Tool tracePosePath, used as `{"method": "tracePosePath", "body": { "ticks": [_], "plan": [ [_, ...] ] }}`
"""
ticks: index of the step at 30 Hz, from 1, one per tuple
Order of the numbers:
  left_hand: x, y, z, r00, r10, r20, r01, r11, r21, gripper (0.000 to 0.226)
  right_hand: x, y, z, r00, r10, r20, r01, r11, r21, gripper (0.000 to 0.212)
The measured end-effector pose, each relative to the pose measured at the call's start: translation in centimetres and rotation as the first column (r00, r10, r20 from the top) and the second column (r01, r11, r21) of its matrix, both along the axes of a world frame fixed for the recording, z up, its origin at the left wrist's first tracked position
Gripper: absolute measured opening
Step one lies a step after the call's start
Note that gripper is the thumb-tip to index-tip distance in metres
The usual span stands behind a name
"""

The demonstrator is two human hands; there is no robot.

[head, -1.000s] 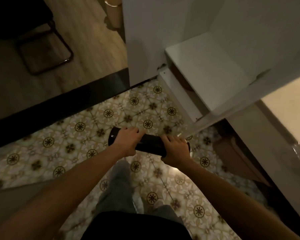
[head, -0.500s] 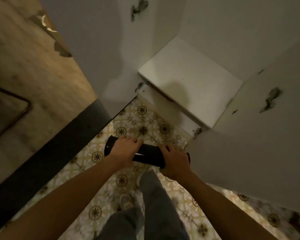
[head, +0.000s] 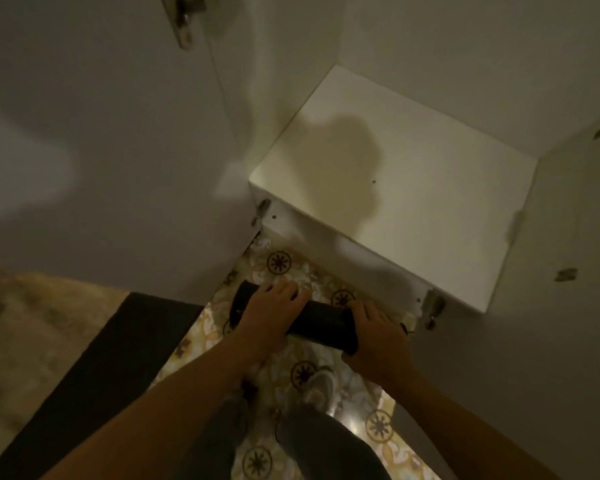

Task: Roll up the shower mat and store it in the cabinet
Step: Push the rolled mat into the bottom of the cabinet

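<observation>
Two hands grip rolled black mat crosswise: left hand near left end, right hand at right end

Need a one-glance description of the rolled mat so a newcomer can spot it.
Start at the open white cabinet with its bare bottom shelf; just in front of its lower edge, above the patterned tile floor, the left hand and right hand hold one object. That is the rolled mat: a glossy black cylinder, the only dark tube here.

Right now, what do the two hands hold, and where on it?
The rolled black mat: left hand grips near its left end, right hand near its right end.
</observation>
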State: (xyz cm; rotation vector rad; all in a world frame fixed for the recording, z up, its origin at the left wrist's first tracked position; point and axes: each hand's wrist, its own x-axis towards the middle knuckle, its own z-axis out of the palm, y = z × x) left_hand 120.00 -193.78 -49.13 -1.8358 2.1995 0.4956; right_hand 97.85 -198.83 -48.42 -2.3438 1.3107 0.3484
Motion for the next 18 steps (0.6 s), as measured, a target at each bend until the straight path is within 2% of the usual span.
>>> {"method": "tracePosePath", "body": {
  "ticks": [6,9,11,15,18],
  "plan": [
    [3.6,-8.2,-13.7,0.991,-0.094,0.090,0.099,0.994,-0.048,0.081,4.0,-5.8,-14.6,0.996,-0.085,-0.003,0.085,0.994,-0.067,0.068],
    [5.6,-12.3,-21.1,0.989,-0.111,0.096,0.123,0.985,-0.125,0.073,5.9,-9.7,-21.9,0.995,-0.104,0.010,0.104,0.988,-0.112,0.071],
    [6.8,-15.4,-25.2,0.985,-0.125,0.120,0.142,0.979,-0.147,0.077,7.0,-12.3,-26.2,0.994,-0.110,0.030,0.113,0.984,-0.138,0.075],
    [8.2,-20.9,-31.5,0.989,-0.102,0.106,0.119,0.977,-0.174,0.085,8.6,-17.3,-32.5,0.991,-0.124,0.054,0.132,0.970,-0.205,0.079],
    [8.9,-24.0,-34.4,0.985,-0.116,0.131,0.140,0.972,-0.188,0.083,9.1,-19.9,-35.7,0.992,-0.114,0.052,0.124,0.959,-0.257,0.082]
  ]
}}
